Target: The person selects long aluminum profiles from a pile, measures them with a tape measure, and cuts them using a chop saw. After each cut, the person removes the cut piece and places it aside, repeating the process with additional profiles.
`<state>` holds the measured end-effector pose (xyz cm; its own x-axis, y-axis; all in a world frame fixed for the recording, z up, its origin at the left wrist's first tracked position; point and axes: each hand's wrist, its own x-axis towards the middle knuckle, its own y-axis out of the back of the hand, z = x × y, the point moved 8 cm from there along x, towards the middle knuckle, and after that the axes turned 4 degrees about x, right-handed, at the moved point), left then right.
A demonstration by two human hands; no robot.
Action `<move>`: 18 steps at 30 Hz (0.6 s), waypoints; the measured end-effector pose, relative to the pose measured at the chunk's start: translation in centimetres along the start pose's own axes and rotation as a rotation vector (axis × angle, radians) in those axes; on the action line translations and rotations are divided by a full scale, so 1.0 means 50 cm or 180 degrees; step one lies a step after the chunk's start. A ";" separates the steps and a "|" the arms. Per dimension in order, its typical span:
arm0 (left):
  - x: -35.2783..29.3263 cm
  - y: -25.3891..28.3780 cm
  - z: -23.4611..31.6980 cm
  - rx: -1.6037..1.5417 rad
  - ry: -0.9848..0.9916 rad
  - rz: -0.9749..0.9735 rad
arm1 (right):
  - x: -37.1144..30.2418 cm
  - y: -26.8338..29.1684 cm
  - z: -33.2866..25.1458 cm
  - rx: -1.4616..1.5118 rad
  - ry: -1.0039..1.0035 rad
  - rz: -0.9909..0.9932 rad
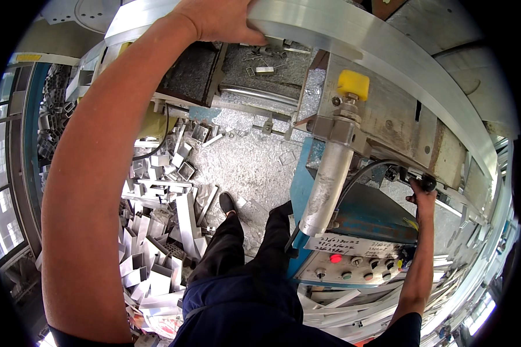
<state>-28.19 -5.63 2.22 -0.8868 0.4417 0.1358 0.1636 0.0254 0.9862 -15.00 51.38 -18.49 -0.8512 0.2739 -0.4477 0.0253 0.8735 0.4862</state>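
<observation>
A long silver aluminium profile [330, 26] runs across the machine bed and bends round to the far right in the fisheye picture. My left hand [220, 22] grips it at the top, the thumb along its near side and the other fingers largely out of sight. Low on the right, my right hand [424, 199] is closed at a black ball knob [428, 183] on the machine's front edge. Between my arms a silver cylinder [328, 185] slants toward me, with a yellow block [353, 84] at its far end.
A control panel [353, 270] with a red button and several knobs faces me. Many aluminium offcuts [156, 254] are heaped on the floor to my left. More long strips [341, 306] lie beside me at the right. A black cable [367, 169] loops near the cylinder.
</observation>
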 end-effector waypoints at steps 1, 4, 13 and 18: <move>0.000 -0.001 -0.001 0.0005 0.0008 -0.0001 | -0.002 -0.002 -0.004 -0.0037 -0.0017 -0.0030; 0.000 -0.003 0.001 0.0071 -0.0041 0.0055 | -0.005 -0.005 -0.006 -0.0096 -0.0050 -0.0099; 0.001 -0.001 0.003 -0.0030 0.0059 -0.0054 | -0.024 -0.016 -0.026 -0.0040 0.0000 -0.0065; -0.003 0.003 0.006 0.0098 -0.0071 0.0157 | -0.030 -0.024 -0.035 -0.0099 0.0035 -0.0114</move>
<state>-27.91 -5.43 2.32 -0.8676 0.4629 0.1817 0.2204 0.0304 0.9749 -14.70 49.20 -17.09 -0.8569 0.2380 -0.4572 -0.0216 0.8697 0.4931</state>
